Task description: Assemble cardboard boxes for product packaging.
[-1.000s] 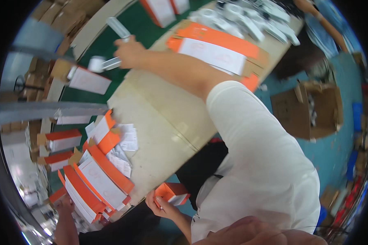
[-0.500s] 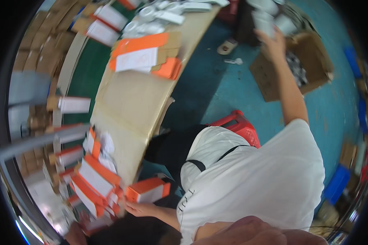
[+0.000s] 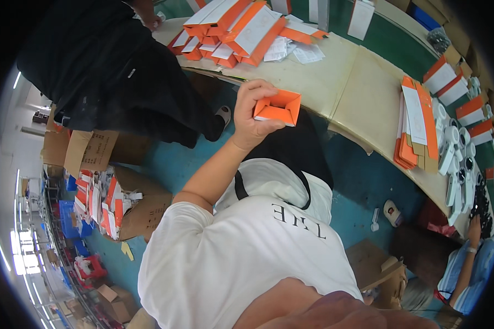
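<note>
Left hand [image 3: 252, 112], fingers pinched on a small open orange carton [image 3: 279, 107] off the workbench [image 3: 335, 82] near edge: best gripped lightly, avoiding crushed walls; right hand unseen.

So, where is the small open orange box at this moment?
In the head view, the small open orange box is held up by the left hand, just in front of the curved table edge, below the orange-and-white carton pile.
</note>
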A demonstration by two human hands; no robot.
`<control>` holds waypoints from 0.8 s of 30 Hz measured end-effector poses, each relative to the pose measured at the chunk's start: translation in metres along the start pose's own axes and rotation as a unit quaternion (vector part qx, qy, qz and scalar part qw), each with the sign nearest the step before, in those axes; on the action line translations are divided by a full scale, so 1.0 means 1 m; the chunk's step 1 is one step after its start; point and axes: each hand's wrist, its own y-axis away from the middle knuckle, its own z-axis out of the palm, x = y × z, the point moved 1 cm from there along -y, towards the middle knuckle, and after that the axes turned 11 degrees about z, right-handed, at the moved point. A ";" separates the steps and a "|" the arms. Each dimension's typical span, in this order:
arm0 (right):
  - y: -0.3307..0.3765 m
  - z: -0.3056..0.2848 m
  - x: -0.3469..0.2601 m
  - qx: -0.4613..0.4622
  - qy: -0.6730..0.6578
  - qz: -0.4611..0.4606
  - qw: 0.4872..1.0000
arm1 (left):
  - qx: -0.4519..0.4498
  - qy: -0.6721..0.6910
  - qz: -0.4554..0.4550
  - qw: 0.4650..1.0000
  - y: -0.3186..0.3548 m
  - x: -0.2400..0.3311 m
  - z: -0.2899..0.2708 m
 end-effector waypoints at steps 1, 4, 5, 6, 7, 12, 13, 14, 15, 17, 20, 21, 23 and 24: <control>-0.002 -0.016 0.017 0.042 0.001 0.036 0.998 | 0.004 -0.002 -0.001 1.000 0.002 -0.002 0.003; 0.023 -0.064 -0.001 0.165 0.004 0.148 0.975 | 0.048 0.040 -0.100 0.993 0.005 -0.012 -0.001; 0.041 -0.054 -0.063 0.090 -0.059 0.032 0.994 | 0.109 0.075 -0.131 0.982 0.004 -0.012 -0.002; 0.061 -0.032 -0.131 0.013 -0.120 -0.085 0.989 | 0.109 0.076 -0.130 0.983 0.002 -0.011 -0.005; 0.095 -0.017 -0.196 -0.106 -0.164 -0.163 0.967 | 0.165 0.130 -0.253 0.944 0.003 -0.012 -0.012; 0.256 0.029 -0.418 -0.396 -0.264 -0.564 0.675 | 0.239 0.374 -0.546 0.710 -0.018 -0.038 0.003; 0.273 0.036 -0.443 -0.388 -0.304 -0.609 0.622 | 0.212 0.358 -0.574 0.705 -0.009 -0.050 0.009; 0.287 0.042 -0.464 -0.377 -0.343 -0.648 0.566 | 0.218 0.349 -0.596 0.689 -0.002 -0.056 0.018; 0.298 0.043 -0.487 -0.379 -0.342 -0.648 0.566 | 0.205 0.359 -0.612 0.674 0.008 -0.062 0.019; 0.313 0.044 -0.528 -0.428 -0.316 -0.753 0.386 | 0.196 0.371 -0.626 0.657 0.016 -0.065 0.014; 0.336 0.079 -0.542 -0.642 -0.352 -0.586 0.346 | 0.201 0.334 -0.592 0.706 0.021 -0.060 -0.009; 0.344 0.081 -0.542 -0.678 -0.335 -0.552 0.351 | 0.188 0.256 -0.541 0.779 0.026 -0.059 -0.015; 0.357 0.082 -0.544 -0.693 -0.357 -0.521 0.348 | 0.140 0.164 -0.427 0.878 0.043 -0.060 -0.031; 0.362 0.084 -0.542 -0.706 -0.380 -0.485 0.349 | 0.142 0.164 -0.427 0.878 0.053 -0.064 -0.039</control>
